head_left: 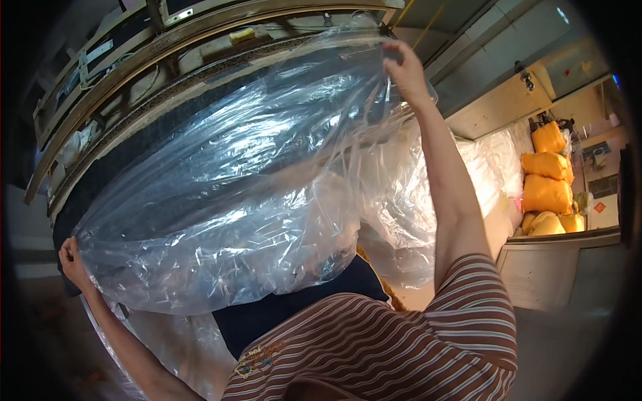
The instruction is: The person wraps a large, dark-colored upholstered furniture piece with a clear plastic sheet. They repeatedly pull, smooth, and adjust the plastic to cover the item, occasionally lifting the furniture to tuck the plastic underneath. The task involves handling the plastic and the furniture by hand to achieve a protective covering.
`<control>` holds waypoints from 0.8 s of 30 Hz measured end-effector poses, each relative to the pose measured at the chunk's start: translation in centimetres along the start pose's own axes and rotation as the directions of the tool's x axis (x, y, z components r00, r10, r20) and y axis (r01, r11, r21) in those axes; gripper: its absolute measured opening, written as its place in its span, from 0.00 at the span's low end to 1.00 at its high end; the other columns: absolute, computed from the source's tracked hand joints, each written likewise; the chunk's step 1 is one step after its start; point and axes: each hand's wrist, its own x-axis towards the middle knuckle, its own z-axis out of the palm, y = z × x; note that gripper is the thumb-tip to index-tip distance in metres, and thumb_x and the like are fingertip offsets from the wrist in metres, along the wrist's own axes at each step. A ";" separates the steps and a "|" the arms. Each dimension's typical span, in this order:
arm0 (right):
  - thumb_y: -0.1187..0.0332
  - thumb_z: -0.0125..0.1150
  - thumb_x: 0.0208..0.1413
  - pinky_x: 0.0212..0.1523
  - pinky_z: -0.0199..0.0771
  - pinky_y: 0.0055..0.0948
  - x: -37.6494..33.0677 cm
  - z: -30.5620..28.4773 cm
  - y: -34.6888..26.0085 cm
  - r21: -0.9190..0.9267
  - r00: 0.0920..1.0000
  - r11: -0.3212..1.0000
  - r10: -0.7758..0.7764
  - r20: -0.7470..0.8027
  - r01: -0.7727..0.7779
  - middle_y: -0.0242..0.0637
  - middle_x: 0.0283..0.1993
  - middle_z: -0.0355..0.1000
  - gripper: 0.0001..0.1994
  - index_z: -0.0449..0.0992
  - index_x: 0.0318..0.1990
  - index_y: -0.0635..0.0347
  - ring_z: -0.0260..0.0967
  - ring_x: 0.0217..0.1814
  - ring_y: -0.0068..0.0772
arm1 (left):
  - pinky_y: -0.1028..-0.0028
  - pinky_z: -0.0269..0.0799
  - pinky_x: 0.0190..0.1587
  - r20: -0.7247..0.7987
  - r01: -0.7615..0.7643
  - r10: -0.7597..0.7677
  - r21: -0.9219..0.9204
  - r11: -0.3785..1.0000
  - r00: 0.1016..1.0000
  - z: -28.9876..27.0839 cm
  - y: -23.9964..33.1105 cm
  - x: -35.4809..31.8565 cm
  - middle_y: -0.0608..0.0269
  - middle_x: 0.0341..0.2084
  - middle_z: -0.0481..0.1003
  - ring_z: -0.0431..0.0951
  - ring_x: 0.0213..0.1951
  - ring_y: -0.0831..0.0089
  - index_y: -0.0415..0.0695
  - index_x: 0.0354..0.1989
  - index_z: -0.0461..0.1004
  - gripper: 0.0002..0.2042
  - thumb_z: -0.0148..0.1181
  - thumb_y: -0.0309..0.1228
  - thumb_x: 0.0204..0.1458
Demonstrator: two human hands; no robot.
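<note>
A large transparent plastic sheet is stretched out in front of me, wrinkled and shiny with reflected light. At the far left, my left hand is closed on the sheet's gathered edge. My right arm reaches forward to the far side, where my right hand pinches another edge of the same sheet between bent fingers. Dark fabric lies under the plastic and shows through it. The sheet's near edge hangs down in front of my body.
Along the far side runs a long wooden frame with rails. More crumpled transparent plastic lies to the right. Orange bundles are stacked on a shelf at the far right, above a pale cabinet.
</note>
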 end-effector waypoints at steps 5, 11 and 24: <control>0.80 0.54 0.42 0.47 0.69 0.34 -2.6 0.3 -1.4 -0.330 0.977 0.923 -0.162 0.138 0.200 0.38 0.47 0.68 0.15 0.73 0.41 0.59 0.66 0.48 0.47 | 0.77 0.62 0.35 -0.047 -0.030 0.029 -0.021 0.999 0.998 -0.4 3.2 -1.2 0.69 0.29 0.69 0.64 0.28 0.78 0.37 0.37 0.75 0.14 0.60 0.38 0.53; 0.62 0.52 0.55 0.58 0.61 0.46 -3.2 3.3 -0.9 -0.561 0.923 0.732 -0.300 0.242 0.386 0.37 0.62 0.61 0.19 0.68 0.54 0.55 0.56 0.64 0.45 | 0.77 0.64 0.39 0.013 -0.008 0.009 -0.060 0.998 1.000 -0.5 3.6 -1.3 0.68 0.31 0.72 0.69 0.32 0.78 0.38 0.36 0.76 0.13 0.61 0.37 0.54; 0.59 0.53 0.57 0.48 0.65 0.39 -5.1 5.1 -3.9 -0.447 0.892 0.775 -0.349 0.287 0.447 0.34 0.53 0.71 0.19 0.69 0.53 0.58 0.66 0.53 0.42 | 0.80 0.61 0.47 0.000 -0.013 0.013 -0.103 0.995 1.000 -20.3 3.9 -6.0 0.70 0.34 0.70 0.67 0.39 0.79 0.39 0.36 0.73 0.06 0.55 0.30 0.58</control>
